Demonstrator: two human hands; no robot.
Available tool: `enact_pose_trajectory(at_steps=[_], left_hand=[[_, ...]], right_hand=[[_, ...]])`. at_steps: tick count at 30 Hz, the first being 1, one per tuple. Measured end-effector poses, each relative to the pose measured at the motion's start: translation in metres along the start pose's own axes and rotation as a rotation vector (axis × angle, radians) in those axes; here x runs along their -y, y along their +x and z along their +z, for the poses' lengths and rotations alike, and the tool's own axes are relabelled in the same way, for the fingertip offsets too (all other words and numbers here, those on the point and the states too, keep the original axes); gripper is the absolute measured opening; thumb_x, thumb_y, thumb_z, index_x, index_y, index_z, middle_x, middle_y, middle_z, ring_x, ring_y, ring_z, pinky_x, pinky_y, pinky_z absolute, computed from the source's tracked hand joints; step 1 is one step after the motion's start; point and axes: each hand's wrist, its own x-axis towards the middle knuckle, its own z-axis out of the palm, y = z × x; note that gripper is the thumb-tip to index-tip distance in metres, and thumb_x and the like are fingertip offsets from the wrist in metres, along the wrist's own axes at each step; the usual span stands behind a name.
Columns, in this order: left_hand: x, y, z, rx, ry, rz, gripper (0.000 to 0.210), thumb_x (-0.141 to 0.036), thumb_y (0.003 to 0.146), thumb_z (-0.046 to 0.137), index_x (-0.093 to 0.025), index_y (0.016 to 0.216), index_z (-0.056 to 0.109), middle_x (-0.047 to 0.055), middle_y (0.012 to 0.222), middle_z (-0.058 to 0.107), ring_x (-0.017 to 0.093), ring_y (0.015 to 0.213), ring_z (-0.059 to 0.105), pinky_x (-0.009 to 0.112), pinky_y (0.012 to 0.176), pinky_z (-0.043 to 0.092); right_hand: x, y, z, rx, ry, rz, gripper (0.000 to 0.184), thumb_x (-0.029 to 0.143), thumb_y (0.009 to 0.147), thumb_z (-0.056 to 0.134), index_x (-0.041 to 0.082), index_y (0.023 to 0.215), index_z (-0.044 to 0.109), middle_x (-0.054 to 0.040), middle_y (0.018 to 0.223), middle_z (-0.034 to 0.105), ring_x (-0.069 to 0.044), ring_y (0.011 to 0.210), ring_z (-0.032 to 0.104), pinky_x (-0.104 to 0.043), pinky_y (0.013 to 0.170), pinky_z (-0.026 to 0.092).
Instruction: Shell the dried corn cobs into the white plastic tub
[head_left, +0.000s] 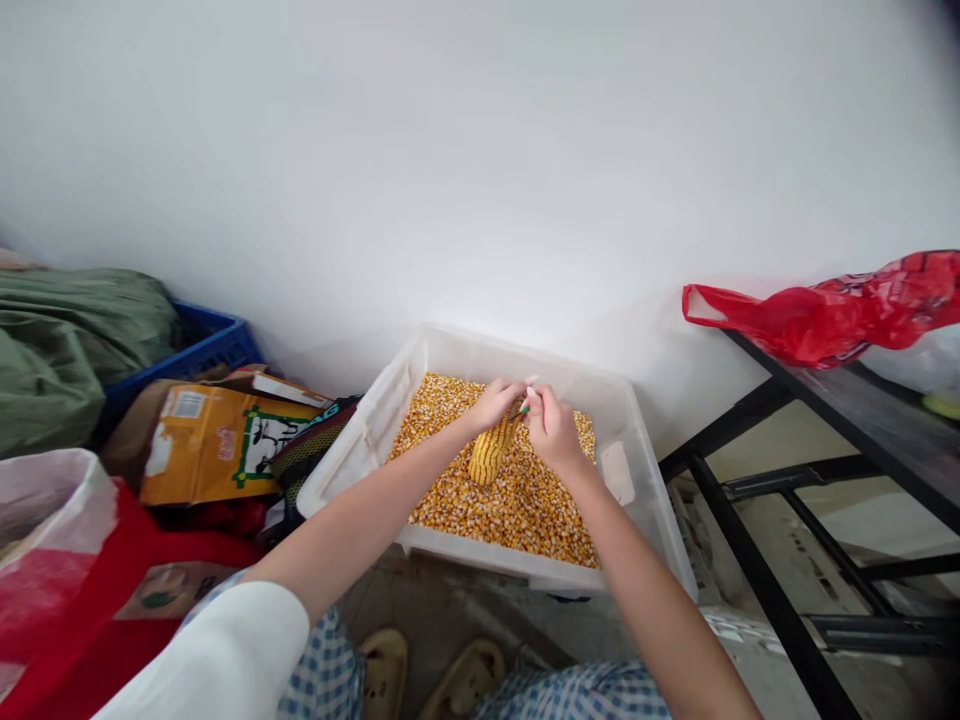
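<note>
Head view, left to right. Green cloth (pixel 67 340) lies over the near part of a blue crate (pixel 217 345). Below it stands a red and white sack (pixel 187 545), its mouth open. Next, a yellow carton (pixel 199 440) lies beside the crate, with a dark mesh bag (pixel 311 450) between carton and bin. The bin (pixel 517 566), translucent plastic, stands by the white wall (pixel 480 160) and contains loose corn kernels (pixel 517 515). Slippers (pixel 384 665) are visible on the floor below its near side.

Over the bin, the left hand (pixel 496 405) grips the upper end of a corn cob (pixel 489 455). The cob is tilted, lower end toward the person, kernels in rows on its visible face; contact with the loose kernels cannot be determined. The right hand (pixel 553 430), fingers curled, grips a slim tool (pixel 524 409), partly green, against the cob's upper end; detail too small to read.

Far right: a black frame (pixel 757 560), with a red plastic bag (pixel 825 310) on top.
</note>
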Motion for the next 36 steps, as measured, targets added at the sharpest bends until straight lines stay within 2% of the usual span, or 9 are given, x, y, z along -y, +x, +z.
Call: enact_pose_trajectory(at_steps=[7, 10, 14, 18, 24, 29, 33, 36], left_hand=[[0.007, 0.000, 0.004, -0.153, 0.042, -0.069, 0.047, -0.047, 0.079, 0.031, -0.016, 0.046, 0.040, -0.004, 0.040, 0.035, 0.008, 0.043, 0.034, 0.022, 0.050, 0.030], [0.012, 0.002, 0.006, -0.188, 0.053, -0.064, 0.045, -0.045, 0.080, 0.030, -0.016, 0.046, 0.037, -0.004, 0.040, 0.032, 0.008, 0.044, 0.032, 0.022, 0.048, 0.028], [0.014, 0.004, 0.011, -0.239, 0.197, -0.041, 0.043, -0.041, 0.081, 0.028, -0.017, 0.047, 0.038, -0.003, 0.042, 0.034, 0.009, 0.049, 0.032, 0.024, 0.050, 0.026], [0.017, 0.008, 0.016, -0.258, 0.312, -0.007, 0.044, -0.037, 0.082, 0.026, -0.016, 0.049, 0.046, -0.001, 0.045, 0.043, 0.011, 0.050, 0.036, 0.024, 0.051, 0.027], [0.021, 0.012, 0.020, -0.269, 0.429, -0.012, 0.042, -0.034, 0.083, 0.026, -0.015, 0.065, 0.059, 0.003, 0.055, 0.055, 0.013, 0.056, 0.043, 0.025, 0.056, 0.029], [0.021, 0.012, 0.024, -0.276, 0.434, -0.001, 0.041, -0.029, 0.081, 0.027, -0.015, 0.053, 0.053, 0.003, 0.052, 0.053, 0.012, 0.052, 0.039, 0.025, 0.055, 0.028], [0.017, 0.010, 0.028, -0.277, 0.444, -0.021, 0.042, -0.028, 0.080, 0.026, -0.015, 0.046, 0.046, 0.000, 0.045, 0.045, 0.011, 0.050, 0.037, 0.025, 0.053, 0.027], [0.015, 0.008, 0.025, -0.273, 0.414, -0.031, 0.042, -0.029, 0.080, 0.026, -0.015, 0.049, 0.050, -0.001, 0.043, 0.042, 0.011, 0.051, 0.039, 0.023, 0.053, 0.028]], right_hand=[[0.000, 0.000, 0.009, -0.015, -0.075, 0.019, 0.024, 0.030, 0.087, 0.023, 0.019, 0.080, 0.043, -0.0034, 0.061, 0.054, -0.015, 0.054, 0.050, -0.025, 0.052, 0.032], [-0.001, 0.005, 0.012, -0.038, -0.097, 0.054, 0.024, 0.030, 0.087, 0.023, 0.018, 0.083, 0.043, -0.0038, 0.062, 0.055, -0.016, 0.054, 0.050, -0.025, 0.051, 0.030], [0.000, 0.014, 0.015, -0.081, -0.141, 0.127, 0.024, 0.030, 0.087, 0.023, 0.018, 0.083, 0.044, -0.0037, 0.062, 0.054, -0.016, 0.054, 0.050, -0.024, 0.050, 0.028], [0.001, 0.021, 0.016, -0.128, -0.187, 0.247, 0.022, 0.028, 0.086, 0.025, 0.017, 0.081, 0.044, -0.0034, 0.058, 0.052, -0.016, 0.051, 0.048, -0.024, 0.048, 0.026], [0.002, 0.024, 0.012, -0.151, -0.200, 0.359, 0.017, 0.025, 0.084, 0.028, 0.017, 0.081, 0.043, -0.0037, 0.057, 0.051, -0.016, 0.050, 0.047, -0.025, 0.048, 0.025], [-0.006, 0.029, 0.013, -0.150, -0.192, 0.404, 0.018, 0.025, 0.083, 0.029, 0.017, 0.078, 0.044, -0.0050, 0.056, 0.051, -0.018, 0.051, 0.047, -0.026, 0.048, 0.027], [-0.017, 0.027, 0.013, -0.184, -0.105, 0.354, 0.023, 0.029, 0.085, 0.027, 0.018, 0.075, 0.044, -0.0043, 0.056, 0.051, -0.017, 0.052, 0.048, -0.026, 0.048, 0.030], [-0.020, 0.017, 0.009, -0.199, -0.007, 0.270, 0.025, 0.031, 0.086, 0.024, 0.019, 0.078, 0.044, -0.0025, 0.059, 0.052, -0.016, 0.054, 0.049, -0.024, 0.050, 0.032]])
